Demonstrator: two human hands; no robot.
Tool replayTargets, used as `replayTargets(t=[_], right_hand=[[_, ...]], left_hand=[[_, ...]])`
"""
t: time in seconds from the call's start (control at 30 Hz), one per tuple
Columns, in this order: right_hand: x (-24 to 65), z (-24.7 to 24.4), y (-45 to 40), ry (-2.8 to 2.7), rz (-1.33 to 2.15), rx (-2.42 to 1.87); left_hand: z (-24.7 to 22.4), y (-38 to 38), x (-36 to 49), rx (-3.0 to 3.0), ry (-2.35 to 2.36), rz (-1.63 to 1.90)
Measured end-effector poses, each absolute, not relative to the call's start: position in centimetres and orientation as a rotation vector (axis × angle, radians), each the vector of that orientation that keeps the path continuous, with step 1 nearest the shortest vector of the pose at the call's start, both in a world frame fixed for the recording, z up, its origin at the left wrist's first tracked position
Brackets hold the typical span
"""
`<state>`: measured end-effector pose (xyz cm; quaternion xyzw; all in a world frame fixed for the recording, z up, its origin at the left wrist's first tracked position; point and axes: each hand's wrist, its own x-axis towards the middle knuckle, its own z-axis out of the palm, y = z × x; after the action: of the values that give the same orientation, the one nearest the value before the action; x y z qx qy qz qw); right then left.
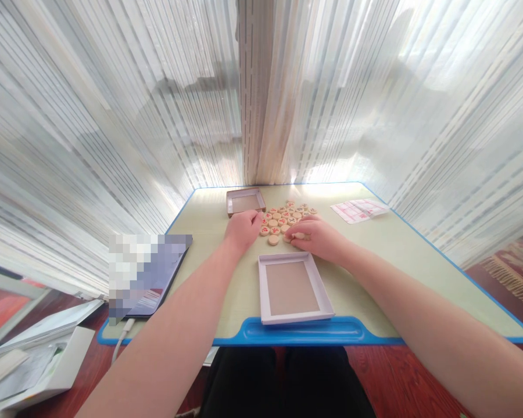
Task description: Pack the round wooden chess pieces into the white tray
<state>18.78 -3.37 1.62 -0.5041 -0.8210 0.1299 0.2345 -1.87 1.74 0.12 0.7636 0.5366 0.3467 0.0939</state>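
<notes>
Round wooden Chinese chess pieces [283,221] lie in a loose cluster on the table, several of them face up with red or dark characters and others blank side up. At the cluster's left edge, my left hand [243,226] is closed with its fingers curled under; whatever may be inside is hidden. My right hand [316,235] reaches over the right side of the cluster, its fingertips closed on a Chinese chess piece [287,238] at the near edge. A shallow white-walled box tray [264,290] with a brown bottom sits in front of the hands.
A second shallow box [229,207] stands behind my left hand. A folded paper sheet with red lines [359,210] lies at the right. To the left is a tablet [174,273] with a white cable [124,334]. A blue rim [305,332] edges the table; curtains [261,116] hang behind.
</notes>
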Motion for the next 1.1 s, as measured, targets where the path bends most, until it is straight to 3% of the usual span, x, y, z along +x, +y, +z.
replayTargets(t=[1.1], right_hand=[[18.67, 2.41, -3.77, -2.151, 0.467, -1.525]], left_hand=[[0.86, 0.82, -1.97, 2.361, 1.590, 0.952]])
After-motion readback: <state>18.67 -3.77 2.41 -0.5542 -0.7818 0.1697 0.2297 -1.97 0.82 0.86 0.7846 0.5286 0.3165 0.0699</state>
